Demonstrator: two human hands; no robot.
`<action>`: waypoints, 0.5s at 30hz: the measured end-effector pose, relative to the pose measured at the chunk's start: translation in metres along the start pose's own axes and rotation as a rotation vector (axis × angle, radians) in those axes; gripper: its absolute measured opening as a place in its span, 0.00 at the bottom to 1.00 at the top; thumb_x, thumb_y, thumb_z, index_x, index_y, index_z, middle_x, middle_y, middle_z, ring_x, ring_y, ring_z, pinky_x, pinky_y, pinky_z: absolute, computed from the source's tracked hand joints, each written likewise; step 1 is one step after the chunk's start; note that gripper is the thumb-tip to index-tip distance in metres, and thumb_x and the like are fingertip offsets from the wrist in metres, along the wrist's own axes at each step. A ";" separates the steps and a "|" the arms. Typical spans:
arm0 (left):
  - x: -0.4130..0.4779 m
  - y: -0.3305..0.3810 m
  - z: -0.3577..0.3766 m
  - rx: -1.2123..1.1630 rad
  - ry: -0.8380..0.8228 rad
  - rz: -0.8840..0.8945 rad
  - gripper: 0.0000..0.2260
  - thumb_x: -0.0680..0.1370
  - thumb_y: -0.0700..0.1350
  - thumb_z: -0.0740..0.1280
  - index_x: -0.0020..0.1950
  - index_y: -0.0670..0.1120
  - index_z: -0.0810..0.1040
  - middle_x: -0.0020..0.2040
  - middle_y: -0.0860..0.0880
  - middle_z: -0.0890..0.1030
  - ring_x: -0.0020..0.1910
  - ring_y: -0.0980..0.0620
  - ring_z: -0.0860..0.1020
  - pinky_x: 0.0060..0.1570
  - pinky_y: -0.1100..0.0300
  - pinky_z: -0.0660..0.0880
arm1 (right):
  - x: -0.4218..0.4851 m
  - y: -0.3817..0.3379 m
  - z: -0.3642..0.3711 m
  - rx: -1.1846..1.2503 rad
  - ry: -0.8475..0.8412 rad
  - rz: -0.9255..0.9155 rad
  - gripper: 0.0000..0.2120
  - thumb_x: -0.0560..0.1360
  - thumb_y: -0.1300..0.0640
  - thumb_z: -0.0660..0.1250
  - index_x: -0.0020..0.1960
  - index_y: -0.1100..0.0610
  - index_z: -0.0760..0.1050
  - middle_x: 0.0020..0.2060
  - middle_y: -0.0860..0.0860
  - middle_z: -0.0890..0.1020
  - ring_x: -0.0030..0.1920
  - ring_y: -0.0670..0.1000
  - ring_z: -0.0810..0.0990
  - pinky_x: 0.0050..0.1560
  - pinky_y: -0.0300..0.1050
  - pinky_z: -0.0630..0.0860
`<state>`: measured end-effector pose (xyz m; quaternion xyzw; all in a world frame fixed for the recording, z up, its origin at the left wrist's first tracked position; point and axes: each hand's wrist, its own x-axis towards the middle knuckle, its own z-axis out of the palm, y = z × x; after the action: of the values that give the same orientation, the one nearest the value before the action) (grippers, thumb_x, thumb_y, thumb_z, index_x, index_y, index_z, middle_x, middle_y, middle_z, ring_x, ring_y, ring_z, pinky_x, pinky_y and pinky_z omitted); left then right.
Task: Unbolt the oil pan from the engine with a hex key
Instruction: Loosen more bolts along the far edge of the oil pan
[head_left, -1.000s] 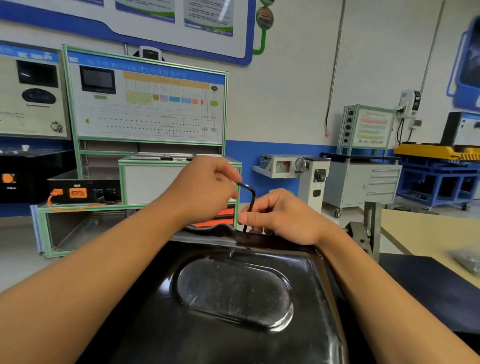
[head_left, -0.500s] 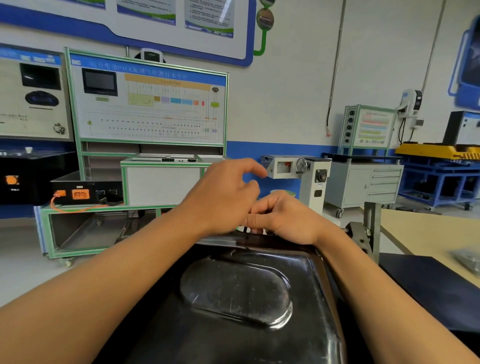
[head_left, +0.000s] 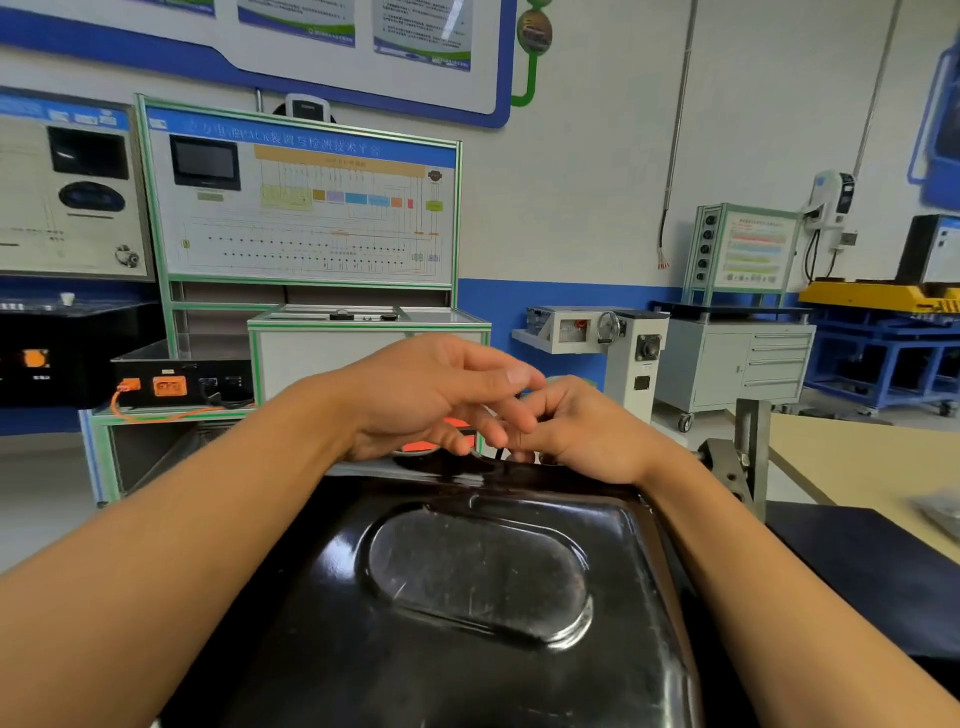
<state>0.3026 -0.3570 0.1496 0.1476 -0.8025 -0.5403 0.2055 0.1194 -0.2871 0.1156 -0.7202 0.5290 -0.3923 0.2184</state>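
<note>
The glossy black oil pan (head_left: 483, 623) fills the lower middle, its oval dent facing up. Both hands meet at its far flange (head_left: 441, 467). My right hand (head_left: 582, 431) is curled, fingers pinched together just above the flange. A short dark piece of the hex key (head_left: 500, 453) shows below those fingers, standing upright at the flange. My left hand (head_left: 431, 395) hovers beside it, thumb on top and fingers loosely extended against the right hand's fingertips. The key's bend and the bolt are hidden behind the fingers.
A metal stand bracket (head_left: 737, 457) rises right of the pan, beside a tan table (head_left: 857, 457) with a dark mat (head_left: 872, 566). Behind stand a green-framed training panel (head_left: 301, 208), a black box with orange plugs (head_left: 176, 384) and grey cabinets (head_left: 737, 364).
The hex key's bent top, plainly visible a second ago in my left hand, is now hidden. My left hand swung right over the key and its fingers loosened. The right hand stayed put.
</note>
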 end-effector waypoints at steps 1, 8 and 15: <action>0.000 0.000 0.001 0.051 0.013 0.020 0.16 0.71 0.53 0.71 0.55 0.48 0.84 0.43 0.47 0.86 0.36 0.56 0.80 0.31 0.65 0.75 | 0.000 0.000 0.001 0.005 0.000 -0.002 0.23 0.77 0.63 0.70 0.27 0.43 0.81 0.28 0.46 0.77 0.31 0.42 0.72 0.39 0.33 0.70; 0.010 -0.001 0.016 0.327 0.287 0.202 0.17 0.64 0.59 0.76 0.34 0.46 0.79 0.25 0.52 0.76 0.22 0.58 0.69 0.25 0.69 0.66 | 0.001 -0.004 0.003 -0.008 0.030 0.015 0.13 0.77 0.57 0.73 0.33 0.50 0.82 0.28 0.47 0.79 0.32 0.44 0.74 0.38 0.36 0.71; 0.019 -0.005 0.012 0.510 0.671 0.119 0.18 0.78 0.44 0.65 0.32 0.34 0.78 0.17 0.54 0.68 0.17 0.58 0.64 0.24 0.65 0.64 | 0.001 -0.008 0.004 0.003 -0.007 0.040 0.13 0.77 0.54 0.72 0.35 0.57 0.84 0.33 0.59 0.77 0.36 0.54 0.71 0.44 0.50 0.69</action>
<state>0.2801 -0.3578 0.1440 0.3149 -0.8061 -0.2335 0.4432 0.1274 -0.2856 0.1190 -0.7106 0.5418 -0.3860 0.2291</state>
